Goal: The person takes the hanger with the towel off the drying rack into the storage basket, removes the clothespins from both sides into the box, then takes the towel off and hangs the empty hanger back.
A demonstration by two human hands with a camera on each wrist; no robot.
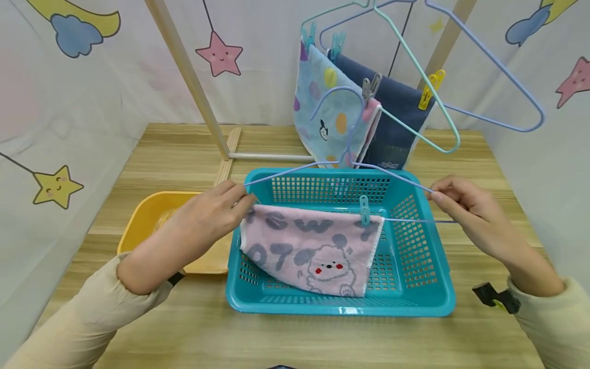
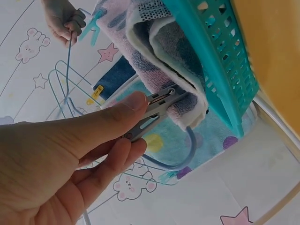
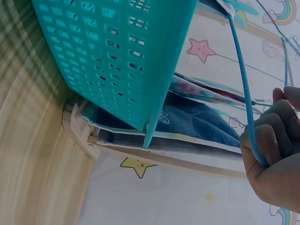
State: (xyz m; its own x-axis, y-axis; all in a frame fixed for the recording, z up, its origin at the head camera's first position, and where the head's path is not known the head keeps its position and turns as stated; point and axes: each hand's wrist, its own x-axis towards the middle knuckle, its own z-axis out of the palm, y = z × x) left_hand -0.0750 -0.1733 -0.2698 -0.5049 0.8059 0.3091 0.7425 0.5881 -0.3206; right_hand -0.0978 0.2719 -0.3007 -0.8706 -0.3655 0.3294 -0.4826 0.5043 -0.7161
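Note:
A pink and grey hand towel with a puppy picture hangs folded over the bottom bar of a lavender clothes hanger. My left hand is at the towel's left top corner. Between its thumb and fingers it pinches a grey clothespin, whose jaws overlap the towel's edge in the left wrist view. A teal clothespin clips the towel near its right top corner. My right hand grips the hanger's right end, its fingers curled round the bar in the right wrist view.
Under the towel stands a teal basket. A yellow basin sits at the left, behind my forearm. Past the basket, a wooden rack stands near a spotted light-blue towel and a navy towel, both clipped on hangers.

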